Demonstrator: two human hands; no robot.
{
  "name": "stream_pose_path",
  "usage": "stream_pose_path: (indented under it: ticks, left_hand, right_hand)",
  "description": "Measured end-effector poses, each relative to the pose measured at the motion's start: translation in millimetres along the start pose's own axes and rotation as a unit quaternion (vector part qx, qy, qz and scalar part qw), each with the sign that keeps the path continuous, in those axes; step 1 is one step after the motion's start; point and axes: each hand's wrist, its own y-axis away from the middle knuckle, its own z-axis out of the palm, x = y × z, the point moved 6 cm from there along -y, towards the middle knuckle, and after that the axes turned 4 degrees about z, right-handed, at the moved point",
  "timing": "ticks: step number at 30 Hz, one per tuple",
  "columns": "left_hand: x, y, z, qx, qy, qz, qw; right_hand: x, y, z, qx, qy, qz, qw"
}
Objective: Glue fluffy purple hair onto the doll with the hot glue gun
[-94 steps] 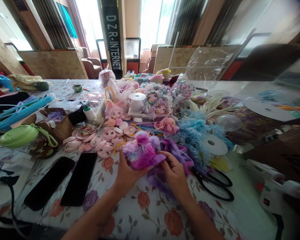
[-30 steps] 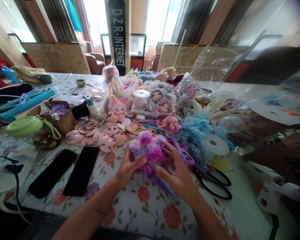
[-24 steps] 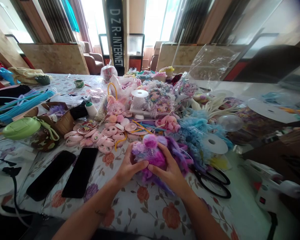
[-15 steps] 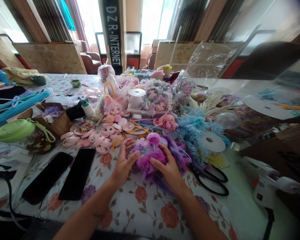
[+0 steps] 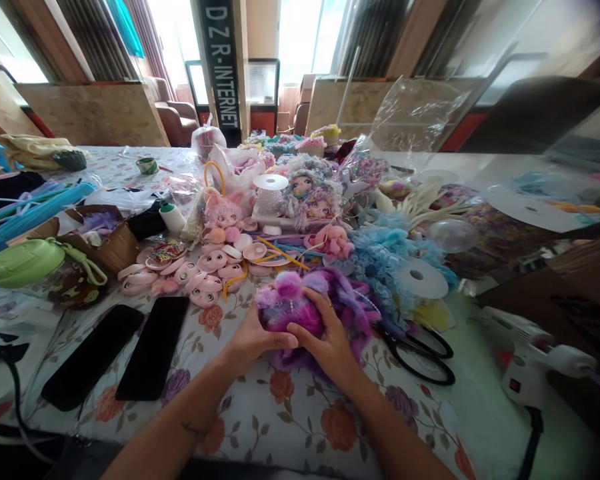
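Observation:
Between my two hands is a fluffy purple and magenta doll head (image 5: 300, 313) with pom-poms on top and a short strand of white beads. My left hand (image 5: 253, 337) wraps its left side, thumb across the front. Around the right side curls my right hand (image 5: 330, 337), its thumb close to the left thumb. The side turned away from me is hidden. Loose purple fluffy strips (image 5: 353, 310) lie right behind and beside my right hand. Black-handled scissors (image 5: 420, 353) rest on the floral tablecloth (image 5: 280, 427) to the right.
Pink doll faces (image 5: 205, 290) lie beyond my left hand. Two black phones (image 5: 153, 350) are at the left, near a green-lidded jar (image 5: 23, 263). Blue ruffled trim (image 5: 385, 253) and a white spool (image 5: 423, 279) sit at the right, with a glue gun (image 5: 525, 353) farther right.
My left hand has moved from open beside the fluffy doll head to closed around it. The head has turned and shifted slightly left, and its pom-poms sit differently.

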Motion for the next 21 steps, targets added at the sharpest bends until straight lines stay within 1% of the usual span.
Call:
stream_pose_path:
  ticks: [2, 6, 10, 13, 17, 21]
  left_hand:
    - [-1, 1, 0.4, -0.007, 0.001, -0.007, 1.000]
    - [-7, 2, 2.2, -0.021, 0.015, -0.033, 0.999]
    - [-12, 2, 2.5, -0.016, 0.031, -0.044, 0.998]
    - [-13, 1, 2.0, -0.003, 0.049, -0.038, 0.998]
    - [-13, 1, 1.3, 0.024, 0.081, -0.038, 0.996]
    - [-11, 1, 1.2, 0.037, 0.104, -0.033, 0.993]
  right_hand:
    - [1, 0, -1, 0.011, -0.004, 0.005, 1.000]
    - [0, 1, -3, 0.041, 0.006, -0.020, 0.999]
    - [0, 0, -5, 0.075, 0.011, -0.036, 0.996]
    - [1, -2, -5, 0.086, -0.005, -0.036, 0.996]
    - [-1, -5, -3, 0.082, 0.002, -0.038, 0.996]
    - [-10, -7, -5, 0.044, 0.051, -0.068, 0.995]
